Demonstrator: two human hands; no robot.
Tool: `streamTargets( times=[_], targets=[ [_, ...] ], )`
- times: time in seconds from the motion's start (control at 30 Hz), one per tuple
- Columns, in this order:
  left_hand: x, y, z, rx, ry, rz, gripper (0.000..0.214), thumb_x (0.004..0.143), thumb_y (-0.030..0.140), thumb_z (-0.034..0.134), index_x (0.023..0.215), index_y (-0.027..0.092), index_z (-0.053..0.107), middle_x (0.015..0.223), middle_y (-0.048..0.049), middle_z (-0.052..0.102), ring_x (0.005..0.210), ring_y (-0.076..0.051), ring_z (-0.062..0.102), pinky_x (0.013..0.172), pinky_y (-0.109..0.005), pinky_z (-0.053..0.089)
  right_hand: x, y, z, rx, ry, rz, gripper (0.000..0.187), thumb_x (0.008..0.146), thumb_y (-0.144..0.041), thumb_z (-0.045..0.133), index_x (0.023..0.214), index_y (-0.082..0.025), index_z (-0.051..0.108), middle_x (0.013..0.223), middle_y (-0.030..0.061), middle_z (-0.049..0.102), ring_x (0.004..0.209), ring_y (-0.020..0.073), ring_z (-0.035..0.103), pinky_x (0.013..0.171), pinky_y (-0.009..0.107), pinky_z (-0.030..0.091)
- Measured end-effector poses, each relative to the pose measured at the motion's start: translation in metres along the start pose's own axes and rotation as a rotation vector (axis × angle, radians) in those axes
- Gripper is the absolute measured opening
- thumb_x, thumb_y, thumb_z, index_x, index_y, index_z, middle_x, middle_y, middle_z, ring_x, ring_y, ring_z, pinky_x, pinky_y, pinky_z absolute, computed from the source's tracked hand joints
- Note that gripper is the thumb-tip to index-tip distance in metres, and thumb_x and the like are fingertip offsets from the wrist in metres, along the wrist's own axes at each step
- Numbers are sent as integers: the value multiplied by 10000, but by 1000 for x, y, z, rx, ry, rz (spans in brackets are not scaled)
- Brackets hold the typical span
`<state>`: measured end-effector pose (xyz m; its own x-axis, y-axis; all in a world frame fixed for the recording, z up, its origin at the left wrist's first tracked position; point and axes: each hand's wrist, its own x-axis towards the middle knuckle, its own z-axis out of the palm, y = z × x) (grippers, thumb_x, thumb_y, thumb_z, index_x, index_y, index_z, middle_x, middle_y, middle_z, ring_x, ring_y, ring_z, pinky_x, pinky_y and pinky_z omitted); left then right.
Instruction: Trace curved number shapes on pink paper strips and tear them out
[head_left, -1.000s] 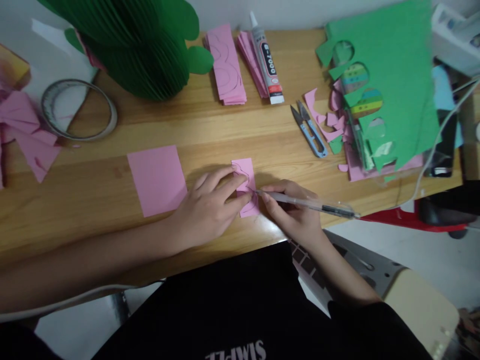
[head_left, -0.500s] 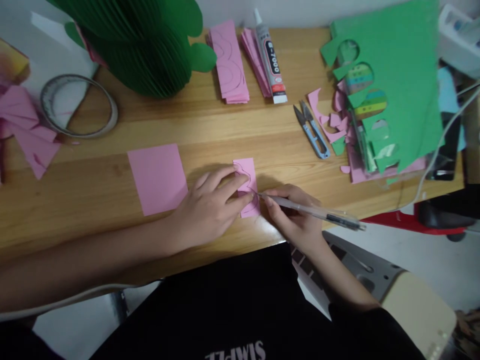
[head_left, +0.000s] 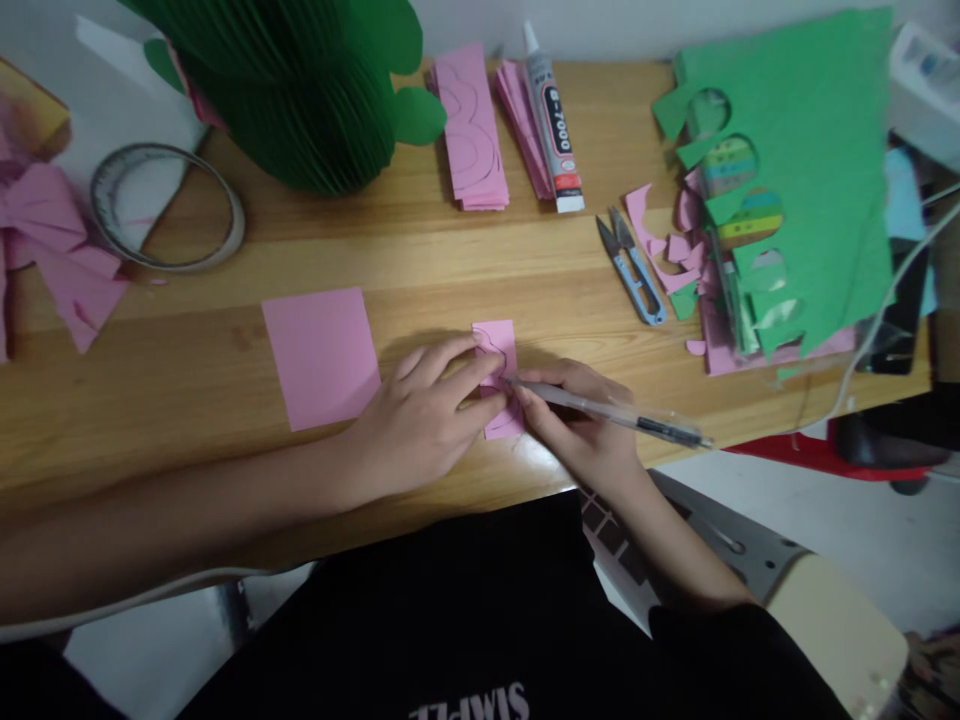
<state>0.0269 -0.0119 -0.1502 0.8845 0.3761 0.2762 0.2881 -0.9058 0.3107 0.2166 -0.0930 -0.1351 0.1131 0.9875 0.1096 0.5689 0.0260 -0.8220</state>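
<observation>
The pink strip (head_left: pixel 508 346) lay flat on the tabletop (head_left: pixel 420 260), its curved outline seemingly largely drawn but uncut; whether any line was left could not be told. The left grip (head_left: pixel 427 410), spread wide, pressed on its left side, while the right grip (head_left: pixel 596 430), pinched around a pen (head_left: pixel 652 426), sat just beside its right edge, pen tip over it

The left hand (head_left: pixel 420 420) partly hides the pink strip (head_left: pixel 505 338); the green pleated paper (head_left: pixel 315 115) is cut off above.
</observation>
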Motion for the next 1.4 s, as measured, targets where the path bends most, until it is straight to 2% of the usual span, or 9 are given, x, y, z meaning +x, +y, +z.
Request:
streamTargets(
  times=[0.33,0.87,1.03,1.17,1.4],
  targets=[
    [1,0,0,3,12,20,195,965,186,498,1053,180,673,1230,-100,648,1171,-313,546,848,-423,497,-14,-1,-7,-56,34,52,40,873,-237,675,898,-210,688,755,3,722,626,129,660,592,276,542],
    [-1,-2,2,0,37,22,235,946,177,517,1106,223,683,1237,-106,624,1192,-329,525,908,-469,491,-21,3,-3,-31,86,36,35,874,-242,655,881,-216,678,756,-3,727,607,114,650,578,258,537],
    [-3,-4,3,-24,6,29,217,957,205,521,1084,231,694,1271,-109,596,1214,-327,507,946,-478,468,-23,4,0,-1,123,53,48,875,-241,654,887,-208,686,770,7,736,605,115,649,591,260,542],
    [-4,-4,5,-22,35,26,233,953,186,506,1074,245,696,1274,-98,587,1222,-315,503,981,-478,448,-24,5,2,4,133,56,64,869,-251,657,894,-209,697,756,6,732,599,119,646,582,262,534],
    [-3,-6,3,-9,8,59,245,931,166,528,1105,243,683,1279,-114,580,1213,-341,512,929,-498,489,-22,4,3,-7,142,13,80,877,-249,636,860,-208,702,715,1,716,572,109,626,569,251,527]
  ],
)
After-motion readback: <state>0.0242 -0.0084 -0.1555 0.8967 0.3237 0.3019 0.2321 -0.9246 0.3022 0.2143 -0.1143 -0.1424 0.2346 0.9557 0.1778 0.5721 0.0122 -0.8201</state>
